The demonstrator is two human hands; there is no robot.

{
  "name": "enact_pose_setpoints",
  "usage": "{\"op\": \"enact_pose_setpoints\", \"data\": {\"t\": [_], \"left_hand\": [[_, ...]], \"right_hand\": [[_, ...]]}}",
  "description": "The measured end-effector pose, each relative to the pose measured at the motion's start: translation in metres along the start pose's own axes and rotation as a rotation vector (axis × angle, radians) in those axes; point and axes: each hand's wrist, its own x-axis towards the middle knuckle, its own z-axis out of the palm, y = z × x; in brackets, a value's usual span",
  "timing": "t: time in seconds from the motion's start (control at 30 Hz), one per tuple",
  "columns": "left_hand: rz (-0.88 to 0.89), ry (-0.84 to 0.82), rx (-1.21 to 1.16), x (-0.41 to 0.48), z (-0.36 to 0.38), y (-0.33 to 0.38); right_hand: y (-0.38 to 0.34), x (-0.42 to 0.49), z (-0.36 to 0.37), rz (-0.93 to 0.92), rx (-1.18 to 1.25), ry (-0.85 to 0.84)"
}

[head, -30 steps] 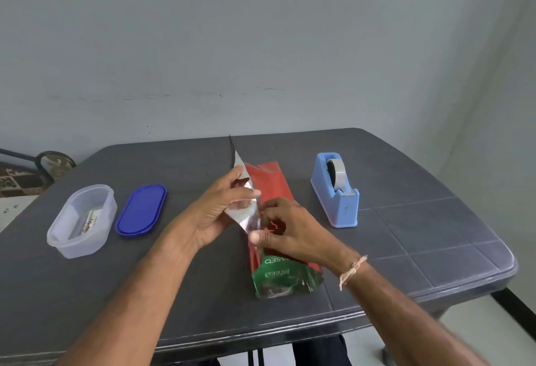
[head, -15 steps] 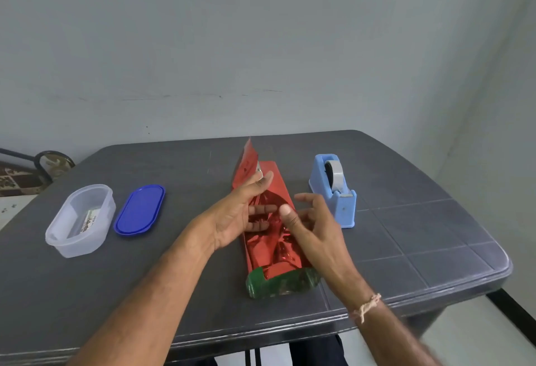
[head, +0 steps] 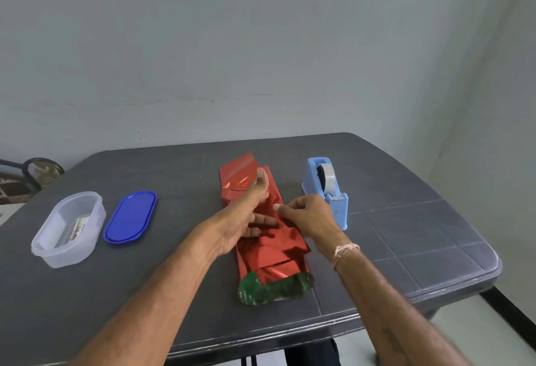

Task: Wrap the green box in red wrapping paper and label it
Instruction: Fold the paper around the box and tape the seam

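The box (head: 275, 290), mostly covered in red paper (head: 246, 180), lies mid-table (head: 174, 278), its bare green end at 6 o'clock from both hands. The left hand (head: 246, 215) presses straight fingers on the paper. At its 3 o'clock, the right hand (head: 307, 215) pinches a paper edge.

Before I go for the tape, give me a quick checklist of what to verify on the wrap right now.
1. Left hand presses the red wrapping paper flat onto the green box: ok.
2. Right hand pinches the overlapping paper edge: ok.
3. Seam taped: not ok, no tape visible on it.
4. Tape dispenser loaded, just beyond the right hand: ok.
5. Box fully covered: not ok, its near end sticks out.
6. Label ready: cannot tell; the open clear container holds something printed.
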Motion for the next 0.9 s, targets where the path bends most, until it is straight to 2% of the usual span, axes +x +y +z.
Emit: {"op": "enact_pose_setpoints", "data": {"t": [0.1,0.17,0.23,0.3,0.33,0.47,0.6,0.9], "left_hand": [[0.065,0.064,-0.099,-0.001,-0.001,-0.005],[0.168,0.199,-0.126,0.001,-0.003,-0.012],[0.272,0.424,0.093,0.004,-0.009,-0.023],[0.278,0.601,0.417,0.011,-0.019,-0.039],[0.25,0.604,0.479,0.013,-0.023,-0.046],[0.16,0.355,0.283,0.013,-0.028,-0.055],[0.094,0.225,0.327,0.019,-0.027,-0.067],[0.059,0.156,0.348,0.025,-0.03,-0.068]], "right_hand": [[0.008,0.003,0.006,0.002,-0.01,0.03],[0.012,0.001,0.004,-0.01,-0.01,0.047],[0.015,-0.002,0.002,-0.012,0.014,0.051],[0.017,-0.004,0.002,-0.011,0.036,0.051],[0.018,-0.005,0.002,-0.013,0.042,0.052],[0.021,-0.01,0.006,-0.016,0.064,0.044],[0.025,-0.014,0.009,-0.029,0.106,0.039],[0.025,-0.008,0.01,0.012,0.154,0.015]]}}
